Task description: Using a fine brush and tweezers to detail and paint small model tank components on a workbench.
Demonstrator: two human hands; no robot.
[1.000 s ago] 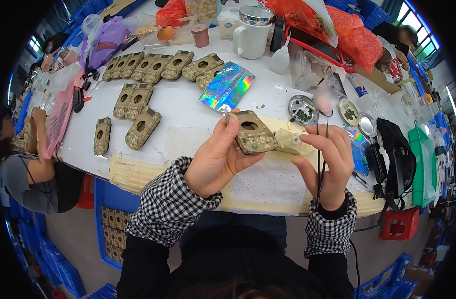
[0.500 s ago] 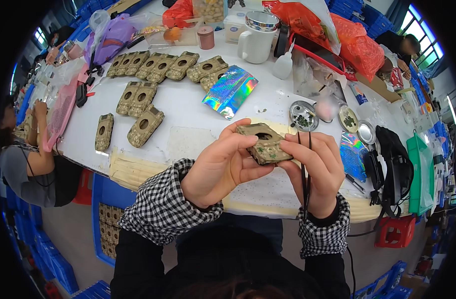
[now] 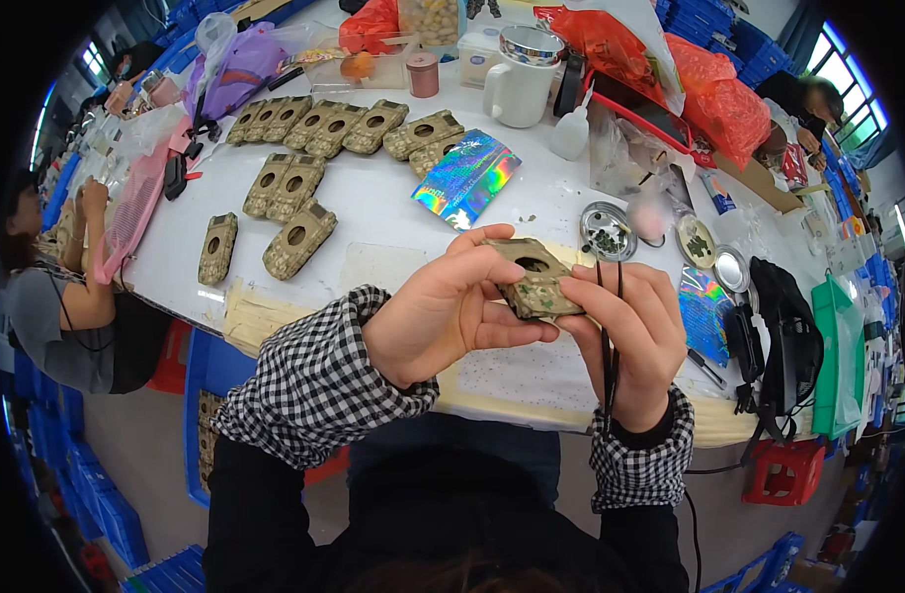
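Note:
Between both hands I have a camouflage toy tank hull (image 3: 534, 295), tilted, with a round hole in its top. My left hand (image 3: 428, 316) is closed around its left end, thumb beside the hole. The thumb and fingers of my right hand (image 3: 638, 341) press on the right end, and dark tweezers (image 3: 611, 351) are tucked upright in the same hand. More hulls like it stand on the table at the left, one (image 3: 300, 240) being nearest to my left hand. A round metal dish (image 3: 608, 219) holding small dark green pieces lies beyond my right hand.
A shiny holographic pouch (image 3: 467, 178) lies beyond my hands. Behind are a white mug (image 3: 522, 91) and a squeeze bottle (image 3: 570, 133). On the right lie a second dish (image 3: 695, 242), a pen (image 3: 706, 370) and a black bag (image 3: 781, 321). Another person (image 3: 62, 306) sits at the left.
The hull has tipped slightly between my hands and my left forearm has shifted a little outward. Both hands keep their hold. The whole view has moved slightly.

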